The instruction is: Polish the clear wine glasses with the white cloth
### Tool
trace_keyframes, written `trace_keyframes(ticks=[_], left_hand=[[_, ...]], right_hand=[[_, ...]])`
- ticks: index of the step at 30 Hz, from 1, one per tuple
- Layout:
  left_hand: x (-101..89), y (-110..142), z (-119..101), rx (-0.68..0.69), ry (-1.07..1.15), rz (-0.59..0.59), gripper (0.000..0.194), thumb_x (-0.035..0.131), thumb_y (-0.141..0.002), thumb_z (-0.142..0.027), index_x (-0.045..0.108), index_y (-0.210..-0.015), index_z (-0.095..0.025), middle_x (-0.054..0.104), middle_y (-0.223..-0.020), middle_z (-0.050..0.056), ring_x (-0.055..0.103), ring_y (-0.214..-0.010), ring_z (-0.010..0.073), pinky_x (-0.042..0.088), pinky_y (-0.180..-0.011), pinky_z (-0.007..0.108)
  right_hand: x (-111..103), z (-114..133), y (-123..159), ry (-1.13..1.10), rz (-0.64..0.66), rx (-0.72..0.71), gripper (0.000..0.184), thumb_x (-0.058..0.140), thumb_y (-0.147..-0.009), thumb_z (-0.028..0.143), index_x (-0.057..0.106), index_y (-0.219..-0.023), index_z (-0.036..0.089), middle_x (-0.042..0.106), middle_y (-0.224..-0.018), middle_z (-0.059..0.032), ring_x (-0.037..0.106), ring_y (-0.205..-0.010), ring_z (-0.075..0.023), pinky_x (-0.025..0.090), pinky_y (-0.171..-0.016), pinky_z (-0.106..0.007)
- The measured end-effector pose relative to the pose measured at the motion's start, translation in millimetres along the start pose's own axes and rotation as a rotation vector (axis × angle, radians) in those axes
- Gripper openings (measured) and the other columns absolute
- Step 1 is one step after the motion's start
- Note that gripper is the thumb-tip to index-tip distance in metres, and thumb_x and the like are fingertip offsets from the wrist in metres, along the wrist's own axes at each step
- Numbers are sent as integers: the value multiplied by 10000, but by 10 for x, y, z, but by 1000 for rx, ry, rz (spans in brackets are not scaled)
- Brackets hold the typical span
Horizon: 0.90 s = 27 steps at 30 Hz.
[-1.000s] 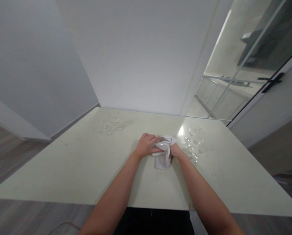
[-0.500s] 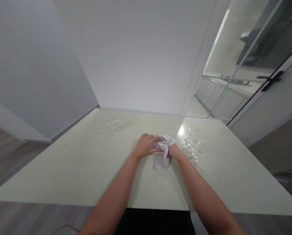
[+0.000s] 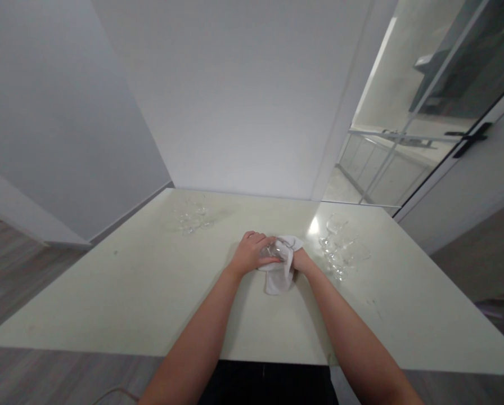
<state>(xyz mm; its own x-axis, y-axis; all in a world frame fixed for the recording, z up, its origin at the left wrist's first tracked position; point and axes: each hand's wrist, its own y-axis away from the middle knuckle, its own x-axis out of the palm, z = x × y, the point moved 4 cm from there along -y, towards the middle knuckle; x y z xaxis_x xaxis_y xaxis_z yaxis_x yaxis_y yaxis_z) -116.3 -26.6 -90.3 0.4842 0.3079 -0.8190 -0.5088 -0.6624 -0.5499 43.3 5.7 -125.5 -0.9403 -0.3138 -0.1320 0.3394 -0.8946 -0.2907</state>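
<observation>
My left hand is closed round a clear glass, which lies sideways with its right end against a white cloth. On the other side, my right hand is in the cloth at the glass's right end; the cloth covers most of its fingers. One end of the cloth hangs down toward the near side. Both hands are close together above the middle of the pale table.
Several clear stemmed glasses are grouped to the right of my right hand. Another group of clear glasses stands at the table's far left. A white wall borders the far edge, with a glass-panelled door at right.
The cloth has shifted slightly about the glass, and more of the glass shows between my hands. My hands have barely moved, and both glass groups stay in place.
</observation>
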Motion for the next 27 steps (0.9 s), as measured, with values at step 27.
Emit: trace_keyframes(ticks=[27], left_hand=[[-51, -5, 23, -34, 32, -33, 609, 617, -759, -682, 630, -1165, -228, 699, -982, 66, 627, -931, 218, 377, -913, 376]], right_hand=[[78, 110, 63, -183, 55, 86, 337, 703, -732, 454, 720, -941, 191, 723, -807, -37, 657, -875, -247, 537, -828, -370]])
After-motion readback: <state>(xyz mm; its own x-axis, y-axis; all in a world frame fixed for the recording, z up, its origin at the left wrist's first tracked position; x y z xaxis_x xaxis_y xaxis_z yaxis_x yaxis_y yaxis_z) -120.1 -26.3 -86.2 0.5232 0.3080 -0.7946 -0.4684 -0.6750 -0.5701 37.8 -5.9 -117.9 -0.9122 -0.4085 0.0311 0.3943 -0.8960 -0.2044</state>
